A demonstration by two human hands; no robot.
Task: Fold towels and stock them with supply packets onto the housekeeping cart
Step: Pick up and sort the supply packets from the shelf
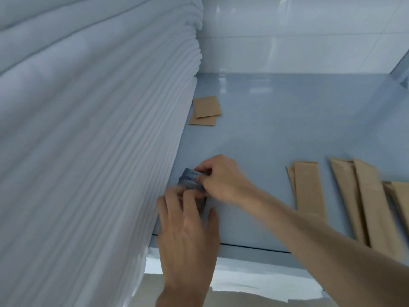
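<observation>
Right hand [221,180] pinches a small blue-grey printed packet [190,179] at its right edge, fingertips curled on it. Left hand [188,231] lies flat, fingers straight, pressing the packet's near end against the shelf; blurred, so exact contact is unclear. Packet sits on the blue-grey shelf [265,134], touching or just beside the foot of the tall stack of folded white towels [88,129] filling the left side.

Farther back, two square brown packets [205,110] overlap, near the towel stack. Right side near: long brown paper sleeves [308,189] in a rough fanned row, more of them [365,202] running off the right edge. White tiled wall [309,29] behind.

Handling guess: packet looks light, thin, flexible, probably a bit slick; an edge pinch is enough, flat palm keeps it from sliding. Towels soft, bulky; stack could lean if nudged. Long sleeves thin, likely crease easily; lift by mid-length.
</observation>
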